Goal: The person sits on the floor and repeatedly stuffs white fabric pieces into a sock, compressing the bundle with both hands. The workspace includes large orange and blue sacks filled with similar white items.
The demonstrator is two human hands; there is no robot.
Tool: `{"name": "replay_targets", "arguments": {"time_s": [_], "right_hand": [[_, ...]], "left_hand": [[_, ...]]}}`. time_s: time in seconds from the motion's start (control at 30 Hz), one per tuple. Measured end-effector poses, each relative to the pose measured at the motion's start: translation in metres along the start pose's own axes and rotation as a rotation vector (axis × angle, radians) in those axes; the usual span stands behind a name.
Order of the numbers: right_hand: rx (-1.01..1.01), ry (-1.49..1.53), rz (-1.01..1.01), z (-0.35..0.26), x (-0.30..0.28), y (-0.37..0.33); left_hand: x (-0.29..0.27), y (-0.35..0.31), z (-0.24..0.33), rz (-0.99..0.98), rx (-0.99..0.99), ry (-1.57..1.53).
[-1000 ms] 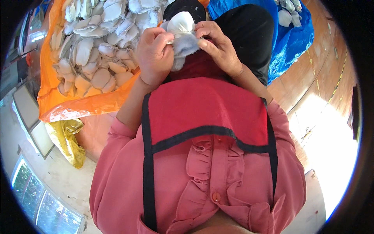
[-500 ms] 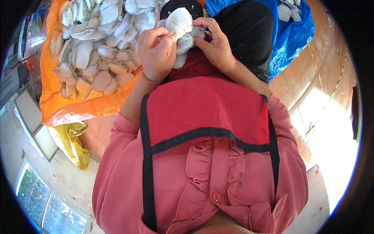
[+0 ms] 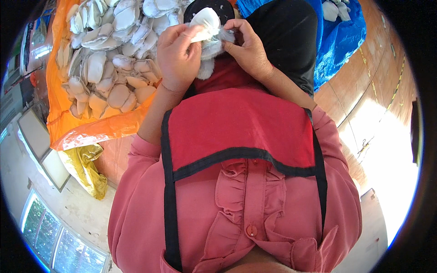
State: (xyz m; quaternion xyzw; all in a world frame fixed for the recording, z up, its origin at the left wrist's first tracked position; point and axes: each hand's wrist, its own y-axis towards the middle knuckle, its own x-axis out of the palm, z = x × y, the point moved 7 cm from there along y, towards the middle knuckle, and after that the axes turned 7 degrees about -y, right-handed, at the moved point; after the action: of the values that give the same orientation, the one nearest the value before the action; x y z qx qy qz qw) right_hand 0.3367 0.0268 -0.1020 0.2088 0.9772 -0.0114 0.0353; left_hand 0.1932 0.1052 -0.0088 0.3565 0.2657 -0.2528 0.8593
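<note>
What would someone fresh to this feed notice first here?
First, the two hands at top centre: the left hand and right hand together pinch a small white and grey soft piece. Left of them, a heap of pale padded pieces covers an orange sheet. A blue tarp lies at upper right, and the person's pink shirt with a red bib fills the lower middle.
</note>
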Motion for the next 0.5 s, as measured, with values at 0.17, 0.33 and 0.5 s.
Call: {"name": "replay_targets", "arguments": {"time_s": [0.17, 0.33, 0.5], "right_hand": [[-0.098, 0.069, 0.016, -0.007, 0.002, 0.002], [-0.188, -0.02, -0.009, -0.018, 0.001, 0.001], [-0.261, -0.041, -0.055, -0.035, 0.005, -0.002]], "left_hand": [[-0.002, 0.006, 0.023, -0.1, 0.242, 0.215], [-0.004, 0.006, 0.021, -0.184, 0.195, 0.149], [-0.001, 0.002, 0.014, -0.249, 0.173, 0.184]]}}
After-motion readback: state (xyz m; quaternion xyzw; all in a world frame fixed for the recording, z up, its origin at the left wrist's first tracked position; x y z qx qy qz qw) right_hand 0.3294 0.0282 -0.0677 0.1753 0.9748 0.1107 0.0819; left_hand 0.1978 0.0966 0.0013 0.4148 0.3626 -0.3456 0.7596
